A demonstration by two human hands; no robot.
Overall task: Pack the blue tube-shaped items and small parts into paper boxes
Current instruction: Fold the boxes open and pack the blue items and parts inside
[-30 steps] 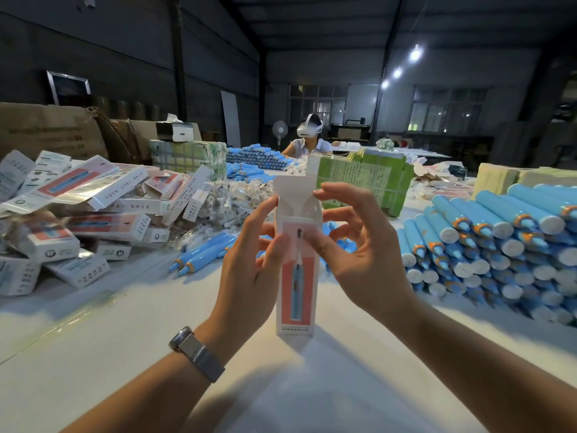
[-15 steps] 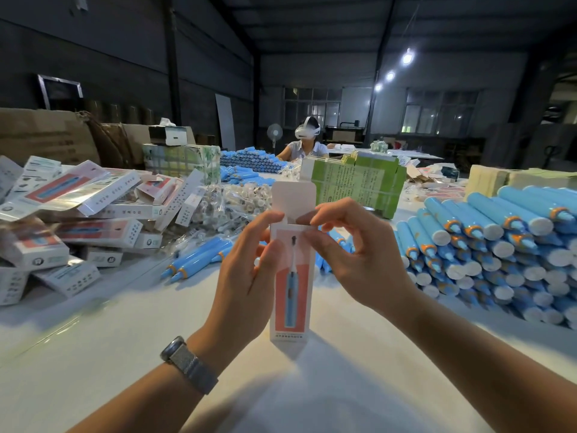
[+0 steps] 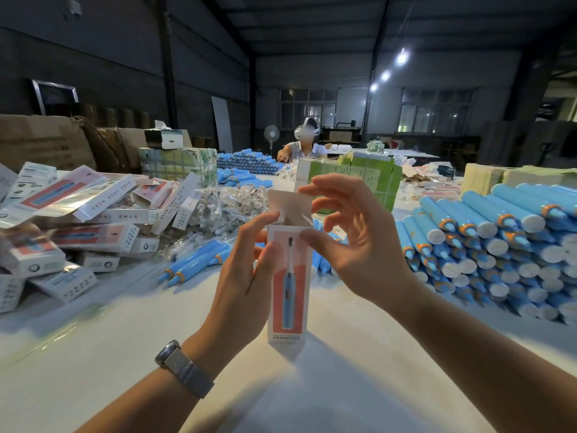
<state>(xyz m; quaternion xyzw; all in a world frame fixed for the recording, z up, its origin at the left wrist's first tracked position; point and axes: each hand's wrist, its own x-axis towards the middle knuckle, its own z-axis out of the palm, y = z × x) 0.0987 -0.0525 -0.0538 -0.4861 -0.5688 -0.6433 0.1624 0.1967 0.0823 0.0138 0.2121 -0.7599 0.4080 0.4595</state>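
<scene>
Box upright mid-counter, top flap open. Left hand grips its side; right hand pinches the top edge, other fingers spread. Packed boxes piled left; big tube stack right unpacked, so plenty left.

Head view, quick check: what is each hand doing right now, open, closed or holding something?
Left hand: grips the upright paper box by its left side.
Right hand: thumb on the box front, fingers spread near the raised top flap; grip uncertain.

Paper box between both hands
</scene>
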